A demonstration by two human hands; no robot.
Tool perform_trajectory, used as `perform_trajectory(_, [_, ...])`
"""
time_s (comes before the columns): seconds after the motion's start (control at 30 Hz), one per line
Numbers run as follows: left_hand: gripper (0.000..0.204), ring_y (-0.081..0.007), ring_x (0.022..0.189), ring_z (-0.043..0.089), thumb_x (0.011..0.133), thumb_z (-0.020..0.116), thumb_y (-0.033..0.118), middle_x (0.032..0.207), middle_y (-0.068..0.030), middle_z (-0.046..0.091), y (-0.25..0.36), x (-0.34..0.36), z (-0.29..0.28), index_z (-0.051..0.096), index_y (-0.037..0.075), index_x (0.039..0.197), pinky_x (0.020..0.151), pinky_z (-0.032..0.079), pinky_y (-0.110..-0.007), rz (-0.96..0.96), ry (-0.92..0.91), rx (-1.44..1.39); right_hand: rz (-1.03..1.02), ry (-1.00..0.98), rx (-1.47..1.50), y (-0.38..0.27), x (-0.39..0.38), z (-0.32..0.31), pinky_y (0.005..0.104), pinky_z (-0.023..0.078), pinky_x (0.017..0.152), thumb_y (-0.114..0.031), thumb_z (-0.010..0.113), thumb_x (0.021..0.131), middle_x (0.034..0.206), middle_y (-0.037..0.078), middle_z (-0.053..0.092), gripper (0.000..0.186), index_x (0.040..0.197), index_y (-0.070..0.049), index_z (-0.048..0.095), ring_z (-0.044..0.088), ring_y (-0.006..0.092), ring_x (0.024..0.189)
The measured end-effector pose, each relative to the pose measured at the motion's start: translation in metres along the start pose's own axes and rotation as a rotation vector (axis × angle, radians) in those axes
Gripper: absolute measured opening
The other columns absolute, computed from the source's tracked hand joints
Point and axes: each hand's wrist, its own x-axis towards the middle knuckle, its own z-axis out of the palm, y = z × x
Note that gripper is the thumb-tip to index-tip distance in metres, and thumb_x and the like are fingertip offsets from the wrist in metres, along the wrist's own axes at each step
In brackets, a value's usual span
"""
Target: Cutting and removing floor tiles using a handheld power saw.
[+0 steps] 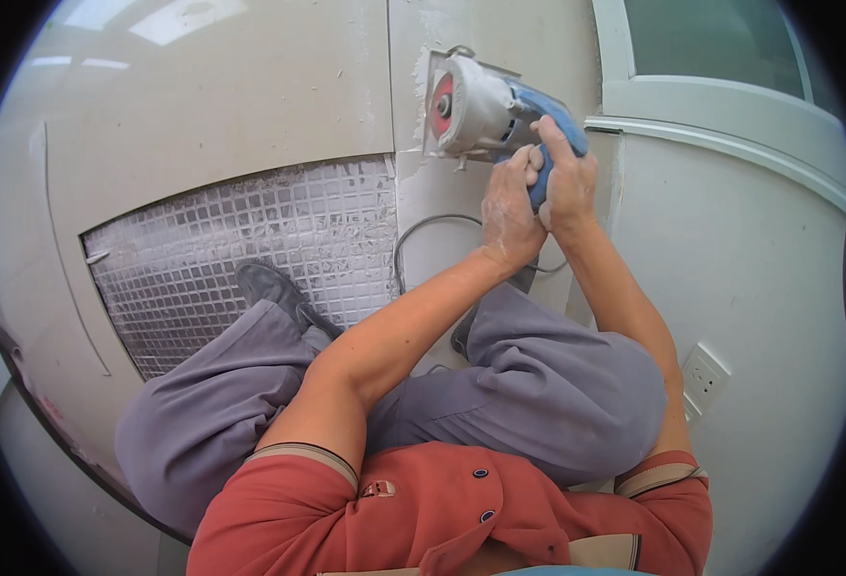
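- While both hands grip it, the handheld cutter (485,108) sits at 12 o'clock in the head view, its red disc (442,99) against the pale floor tile (250,86).
- Right hand (569,173): fingers wrapped tight around the blue handle.
- Left hand (509,209): curled closed just beside the right, touching it and the handle.
- At 9 o'clock lies a patch of small mosaic tiles (250,259).
- A dark shoe (269,288) rests on the mosaic.
- At 4 o'clock, a white wall socket (704,376).

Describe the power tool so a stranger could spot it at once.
Start at the grey mosaic patch of the floor. Just beyond its far right corner, both hands grip a handheld cutter: dusty white body, blue handle, and the scene's only red disc.
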Motion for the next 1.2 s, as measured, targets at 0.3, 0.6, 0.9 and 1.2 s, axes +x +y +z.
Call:
perform_trajectory(0.3, [0.071, -0.0376, 0.109, 0.056, 0.071, 0.068, 0.001, 0.112, -0.0182, 0.059, 0.040, 0.053, 0.001, 0.042, 0.002, 0.137, 0.093, 0.047, -0.046, 0.070, -0.247, 0.071, 0.220, 0.021, 0.543, -0.040, 0.042, -0.033, 0.0261, 0.042, 0.047, -0.028, 0.061, 0.097, 0.060, -0.002, 0.045, 0.023, 0.090, -0.008, 0.049, 0.046, 0.0114, 0.051])
perform_trajectory(0.6, [0.071, -0.0401, 0.115, 0.052, 0.065, 0.065, -0.010, 0.120, -0.0191, 0.055, 0.037, 0.066, 0.000, 0.046, 0.003, 0.133, 0.096, 0.046, -0.045, 0.279, -0.095, 0.241, 0.473, 0.111, 1.000, -0.038, 0.061, -0.044, 0.0318, 0.048, 0.059, -0.037, 0.050, 0.100, 0.062, -0.001, 0.044, 0.031, 0.088, -0.009, 0.041, 0.044, 0.0128, 0.052])
perform_trajectory(0.9, [0.053, -0.0404, 0.115, 0.051, 0.069, 0.059, -0.010, 0.118, -0.0180, 0.054, 0.038, 0.091, 0.009, 0.051, 0.005, 0.119, 0.095, 0.045, -0.047, 0.397, -0.233, 0.432, 0.581, -0.056, 1.338, -0.007, 0.086, -0.060, 0.0424, 0.048, 0.077, -0.041, 0.047, 0.098, 0.066, 0.003, 0.046, 0.035, 0.088, -0.009, 0.038, 0.050, 0.0211, 0.066])
perform_trajectory(1.2, [0.034, -0.0290, 0.112, 0.053, 0.081, 0.059, 0.010, 0.110, -0.0114, 0.055, 0.040, 0.098, 0.028, 0.054, 0.005, 0.114, 0.087, 0.045, -0.041, 0.452, -0.351, 0.677, 0.640, 0.032, 1.423, 0.003, 0.095, -0.077, 0.0439, 0.047, 0.089, -0.043, 0.044, 0.099, 0.078, 0.006, 0.048, 0.038, 0.084, -0.009, 0.037, 0.051, 0.0239, 0.083])
